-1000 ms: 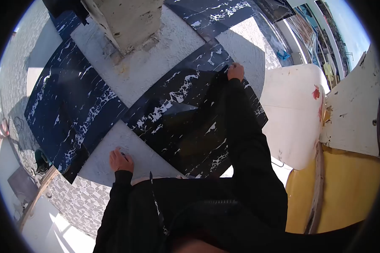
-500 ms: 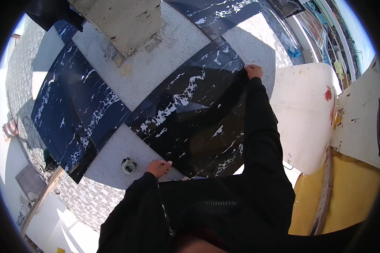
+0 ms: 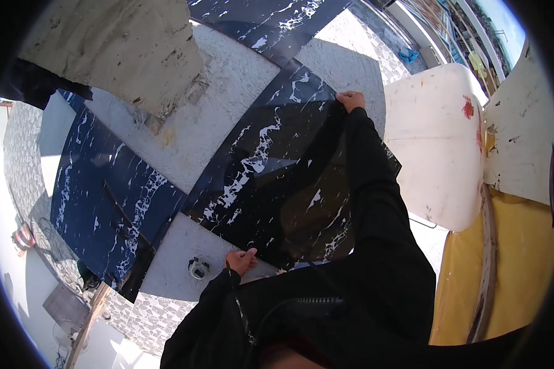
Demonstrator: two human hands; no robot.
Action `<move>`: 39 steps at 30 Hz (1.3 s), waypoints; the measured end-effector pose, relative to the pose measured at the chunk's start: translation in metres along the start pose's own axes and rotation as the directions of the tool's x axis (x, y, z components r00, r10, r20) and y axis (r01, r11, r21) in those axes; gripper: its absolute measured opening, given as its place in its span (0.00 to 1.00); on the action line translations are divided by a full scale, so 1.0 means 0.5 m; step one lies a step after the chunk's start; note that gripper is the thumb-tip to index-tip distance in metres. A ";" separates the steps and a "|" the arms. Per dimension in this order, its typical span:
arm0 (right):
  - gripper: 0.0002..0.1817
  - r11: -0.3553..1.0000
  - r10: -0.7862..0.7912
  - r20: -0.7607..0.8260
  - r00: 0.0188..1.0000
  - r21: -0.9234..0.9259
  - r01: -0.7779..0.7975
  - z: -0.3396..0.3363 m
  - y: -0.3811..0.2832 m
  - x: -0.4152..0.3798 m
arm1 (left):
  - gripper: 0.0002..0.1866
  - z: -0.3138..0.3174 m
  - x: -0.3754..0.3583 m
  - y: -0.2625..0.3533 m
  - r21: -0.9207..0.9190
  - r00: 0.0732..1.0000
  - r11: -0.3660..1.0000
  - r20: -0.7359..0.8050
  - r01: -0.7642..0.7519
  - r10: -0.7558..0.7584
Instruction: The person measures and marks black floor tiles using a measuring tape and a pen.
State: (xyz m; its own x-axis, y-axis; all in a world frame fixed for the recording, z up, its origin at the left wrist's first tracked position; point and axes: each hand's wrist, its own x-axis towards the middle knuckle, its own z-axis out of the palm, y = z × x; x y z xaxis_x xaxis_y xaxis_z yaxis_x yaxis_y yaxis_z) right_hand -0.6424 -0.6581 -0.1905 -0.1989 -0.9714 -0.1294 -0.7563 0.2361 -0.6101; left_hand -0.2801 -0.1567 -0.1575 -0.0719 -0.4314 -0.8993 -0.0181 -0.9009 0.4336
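Observation:
A large glossy black tile (image 3: 289, 166) with white marble-like veins lies in the middle, its surface reflecting dark shapes. My right hand (image 3: 352, 101) is closed on its far right edge, the arm stretched over the tile. Close to my body, my left hand (image 3: 241, 261) pinches the near left edge, fingertips at the rim. Part of the tile is hidden under my right sleeve. Beside my left hand, a small round white-and-dark device (image 3: 198, 268) sits on the pale rough surface (image 3: 172, 252); its kind I cannot make out.
Similar veined tiles lie to the left (image 3: 111, 197) and at the top (image 3: 271, 21), meeting the middle one near its corners. A rough beige block (image 3: 117, 55) stands at upper left. A white plastic container (image 3: 434, 141) and a yellow sheet (image 3: 517, 264) are at right.
The view has shifted and turned slightly, so the beige block fills more of the upper left. Both hands keep their places on the tile's edges; the tile shows no clear movement against its neighbours.

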 end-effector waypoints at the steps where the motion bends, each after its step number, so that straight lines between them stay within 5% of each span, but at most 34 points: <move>1: 0.15 1.000 0.015 0.008 1.000 -0.002 -0.015 -0.001 -0.002 0.000 | 0.25 0.001 -0.002 0.000 -0.011 1.000 1.000 -0.004 0.004 -0.004; 14: 0.17 0.997 0.037 0.035 0.999 -0.074 -0.034 -0.007 -0.006 0.012 | 0.23 0.005 -0.002 -0.014 -0.182 0.999 0.983 -0.013 -0.036 0.034; 39: 0.17 0.989 -0.044 0.081 0.996 -0.137 0.054 -0.007 0.017 0.038 | 0.25 0.002 -0.003 -0.016 -0.095 0.999 0.995 -0.039 -0.027 0.023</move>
State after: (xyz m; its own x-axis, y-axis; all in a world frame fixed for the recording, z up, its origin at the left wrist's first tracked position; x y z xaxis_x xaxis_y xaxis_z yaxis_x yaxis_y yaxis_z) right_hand -0.6549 -0.6741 -0.1955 -0.1144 -0.9795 -0.1659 -0.8445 0.1839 -0.5031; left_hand -0.2808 -0.1489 -0.1597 -0.0338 -0.4539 -0.8904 0.0785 -0.8894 0.4504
